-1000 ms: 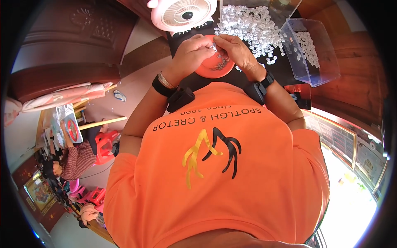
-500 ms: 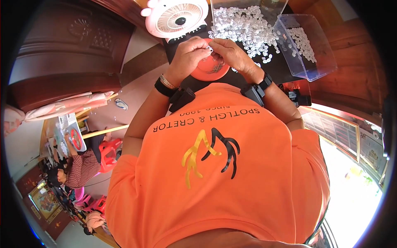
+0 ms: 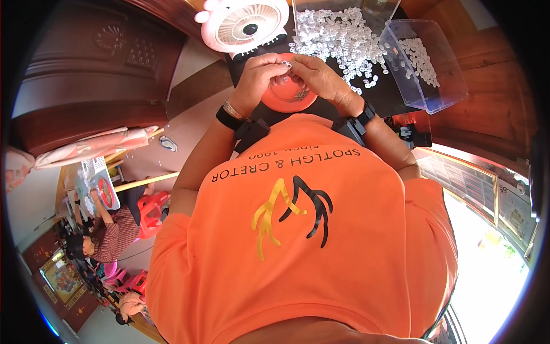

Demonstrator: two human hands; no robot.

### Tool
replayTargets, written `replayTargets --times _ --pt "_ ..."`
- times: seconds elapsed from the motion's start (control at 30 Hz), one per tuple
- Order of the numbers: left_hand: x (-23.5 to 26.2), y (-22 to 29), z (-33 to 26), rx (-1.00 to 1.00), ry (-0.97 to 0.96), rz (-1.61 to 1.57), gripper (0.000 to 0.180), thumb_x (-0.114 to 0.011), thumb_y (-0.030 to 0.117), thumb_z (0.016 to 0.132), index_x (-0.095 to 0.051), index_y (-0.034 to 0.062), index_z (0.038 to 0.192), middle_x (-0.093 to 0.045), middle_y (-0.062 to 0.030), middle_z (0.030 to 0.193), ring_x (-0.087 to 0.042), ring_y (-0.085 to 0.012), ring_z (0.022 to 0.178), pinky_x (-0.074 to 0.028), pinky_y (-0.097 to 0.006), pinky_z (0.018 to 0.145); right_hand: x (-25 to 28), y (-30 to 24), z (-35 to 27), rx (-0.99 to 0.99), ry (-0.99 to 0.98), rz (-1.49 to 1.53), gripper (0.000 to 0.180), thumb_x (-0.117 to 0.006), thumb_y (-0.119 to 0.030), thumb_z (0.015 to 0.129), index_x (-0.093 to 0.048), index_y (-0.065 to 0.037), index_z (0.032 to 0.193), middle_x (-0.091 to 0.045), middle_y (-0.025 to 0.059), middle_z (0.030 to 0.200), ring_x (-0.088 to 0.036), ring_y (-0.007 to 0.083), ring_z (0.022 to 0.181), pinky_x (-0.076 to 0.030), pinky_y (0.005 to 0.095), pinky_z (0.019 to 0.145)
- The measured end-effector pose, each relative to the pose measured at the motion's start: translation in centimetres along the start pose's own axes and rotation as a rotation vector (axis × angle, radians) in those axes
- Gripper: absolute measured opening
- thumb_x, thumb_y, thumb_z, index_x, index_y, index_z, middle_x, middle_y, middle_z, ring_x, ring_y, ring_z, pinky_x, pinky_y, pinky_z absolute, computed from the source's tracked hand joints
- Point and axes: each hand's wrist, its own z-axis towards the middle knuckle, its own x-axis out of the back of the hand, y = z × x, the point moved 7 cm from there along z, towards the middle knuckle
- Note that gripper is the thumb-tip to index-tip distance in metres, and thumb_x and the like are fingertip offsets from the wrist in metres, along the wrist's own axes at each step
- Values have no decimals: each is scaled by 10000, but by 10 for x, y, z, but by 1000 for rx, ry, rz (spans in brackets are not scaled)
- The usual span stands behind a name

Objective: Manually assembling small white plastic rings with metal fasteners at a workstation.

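Note:
Over a red dish (image 3: pixel 278 103), my left hand (image 3: pixel 259 79) pinches a small whitish plastic piece (image 3: pixel 287 64) between thumb and forefinger. My right hand (image 3: pixel 321 79) meets it from the right, its thumb and fingertips closed at the same piece. Whether the right fingers hold something else too small to see, I cannot tell. In the dish lies a little heap of thin, greyish, pin-like bits (image 3: pixel 299 96), partly covered by my fingers. Beyond my right hand, many clear plastic pieces (image 3: pixel 338 34) are spread on the dark tabletop (image 3: pixel 389 94).
A pink-and-white fan (image 3: pixel 250 28) stands behind my left hand. To the right is a clear plastic bin (image 3: pixel 441 94) partly filled with similar pieces; another clear box (image 3: pixel 387 11) sits at the back. Farther left, another person (image 3: pixel 117 235) works at a table beside a red stool (image 3: pixel 152 213).
Both hands stay together over the dish, with the fingertips and the small piece shifted slightly. The other person at the left has raised their head and stretched an arm toward their table.

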Motion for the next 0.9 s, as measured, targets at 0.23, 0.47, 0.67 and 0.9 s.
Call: replayTargets --times 0.23,0.47,0.67,0.9 --pt "6 -18 4 50 38 -197 163 -488 151 876 -582 28 824 -565 -11 722 -504 -83 657 -387 -212 620 6 4 4 44 57 -68 303 -523 -266 884 -607 24 882 -608 45 758 -556 104 697 -464 243 627" --pt "2 -10 5 37 -25 -86 166 -485 149 876 -576 27 807 -560 -11 716 -502 -84 655 -385 -214 616 12 9 4 -73 42 -28 303 -563 -294 867 -617 4 869 -611 33 756 -568 93 696 -459 227 592" --pt "0 -8 6 38 -22 -36 165 -488 136 876 -577 15 808 -570 -19 729 -509 -83 663 -400 -219 632 11 24 9 -71 -18 81 325 -542 -335 885 -620 -20 882 -594 12 746 -554 77 653 -449 203 576" --pt "3 -10 5 42 -3 -45 165 -498 137 878 -588 10 822 -573 -19 730 -519 -84 673 -402 -220 635 9 11 3 -87 -25 99 326 -524 -341 898 -608 -27 867 -575 7 732 -534 79 631 -438 207 567"
